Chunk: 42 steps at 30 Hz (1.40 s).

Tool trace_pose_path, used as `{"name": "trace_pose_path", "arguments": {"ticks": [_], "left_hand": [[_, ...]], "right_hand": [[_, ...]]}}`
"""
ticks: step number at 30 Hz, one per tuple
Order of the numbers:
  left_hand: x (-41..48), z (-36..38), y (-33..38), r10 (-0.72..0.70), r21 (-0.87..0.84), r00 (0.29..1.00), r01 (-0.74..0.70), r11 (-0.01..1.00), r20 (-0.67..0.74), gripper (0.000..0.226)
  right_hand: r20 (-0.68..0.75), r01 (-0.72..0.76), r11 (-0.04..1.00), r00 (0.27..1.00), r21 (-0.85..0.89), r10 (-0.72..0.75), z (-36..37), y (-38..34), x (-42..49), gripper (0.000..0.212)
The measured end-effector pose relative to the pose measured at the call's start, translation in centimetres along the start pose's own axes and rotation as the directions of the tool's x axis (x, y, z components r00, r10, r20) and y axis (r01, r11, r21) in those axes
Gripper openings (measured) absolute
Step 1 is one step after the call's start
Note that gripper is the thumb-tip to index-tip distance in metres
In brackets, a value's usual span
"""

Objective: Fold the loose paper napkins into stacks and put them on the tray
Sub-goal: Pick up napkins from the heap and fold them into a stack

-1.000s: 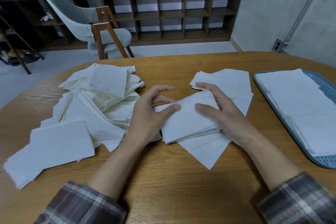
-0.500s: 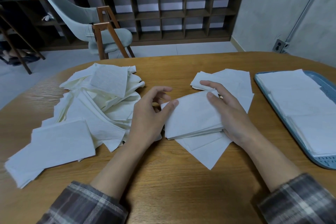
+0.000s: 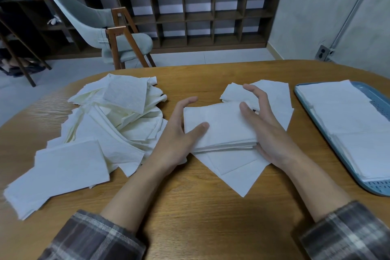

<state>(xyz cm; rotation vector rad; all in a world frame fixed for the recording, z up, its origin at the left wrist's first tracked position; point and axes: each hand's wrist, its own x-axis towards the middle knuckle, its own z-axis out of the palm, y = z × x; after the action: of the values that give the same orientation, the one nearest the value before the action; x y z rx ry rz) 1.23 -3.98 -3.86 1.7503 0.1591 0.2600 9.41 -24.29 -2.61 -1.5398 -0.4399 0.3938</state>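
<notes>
My left hand [image 3: 179, 133] lies against the left edge of the folded napkin stack [image 3: 219, 126], thumb pressing on its top. My right hand [image 3: 272, 135] cups the right edge, fingers arched and loose, gripping nothing. The stack sits on a few spread napkins [image 3: 242, 175], with the loose napkin pile [image 3: 118, 116] to its left and the blue tray [image 3: 377, 186] well to the right. I should push both palms inward evenly to square the edges. Then I should slide my fingers under the stack alone, leaving the sheets beneath.
</notes>
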Motion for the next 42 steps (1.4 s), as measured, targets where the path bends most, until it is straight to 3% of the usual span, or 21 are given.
{"name": "trace_pose_path", "arguments": {"ticks": [2, 5, 10, 14, 18, 21, 25, 30, 34, 42], "left_hand": [[0.1, -0.3, -0.2, 0.07, 0.092, 0.997, -0.066, 0.994, -0.045, 0.055], [0.2, -0.4, -0.2, 0.13, 0.127, 0.991, -0.125, 0.984, -0.037, 0.056], [-0.1, -0.1, 0.3, 0.201, 0.103, 0.979, -0.202, 0.974, 0.02, 0.059], [-0.2, 0.1, 0.2, 0.241, 0.12, 0.97, -0.242, 0.963, 0.025, 0.066], [-0.2, 0.7, -0.4, 0.353, 0.305, 0.936, -0.33, 0.893, -0.02, 0.073], [-0.1, 1.1, -0.9, 0.428, 0.425, 0.902, -0.409, 0.808, 0.054, 0.064], [-0.5, 1.5, -1.2, 0.422, 0.45, 0.892, -0.447, 0.773, 0.161, 0.045], [-0.8, 1.4, -0.8, 0.444, 0.488, 0.875, -0.477, 0.731, 0.192, 0.043], [-1.0, 1.6, -0.9, 0.25, 0.51, 0.876, -0.449, 0.733, 0.412, 0.049], [-1.0, 1.8, -1.3, 0.322, 0.502, 0.855, -0.503, 0.704, 0.406, 0.015]], "right_hand": [[0.101, -0.025, 0.997, 0.995, 0.078, 0.017, -0.2, -0.2, -0.1, 0.049], [0.167, 0.004, 0.999, 0.986, 0.04, -0.011, -0.4, 0.0, -0.1, 0.042], [0.12, 0.065, 0.998, 0.991, -0.01, -0.063, -0.7, 0.4, 0.1, 0.032], [0.04, 0.135, 0.977, 0.991, -0.162, -0.13, -0.9, 0.8, 0.2, 0.025], [-0.101, 0.182, 0.943, 0.971, -0.28, -0.218, -1.0, 1.2, 0.6, 0.027], [-0.16, 0.188, 0.935, 0.957, -0.303, -0.244, -1.4, 1.6, 0.8, 0.03], [-0.199, 0.179, 0.937, 0.949, -0.3, -0.244, -1.6, 1.9, 1.0, 0.032], [-0.262, 0.142, 0.953, 0.941, -0.269, -0.214, -1.9, 2.1, 1.1, 0.034], [-0.256, 0.127, 0.953, 0.946, -0.275, -0.2, -1.9, 2.1, 1.1, 0.033], [-0.244, 0.105, 0.945, 0.952, -0.308, -0.186, -1.6, 2.2, 1.2, 0.032]]}}
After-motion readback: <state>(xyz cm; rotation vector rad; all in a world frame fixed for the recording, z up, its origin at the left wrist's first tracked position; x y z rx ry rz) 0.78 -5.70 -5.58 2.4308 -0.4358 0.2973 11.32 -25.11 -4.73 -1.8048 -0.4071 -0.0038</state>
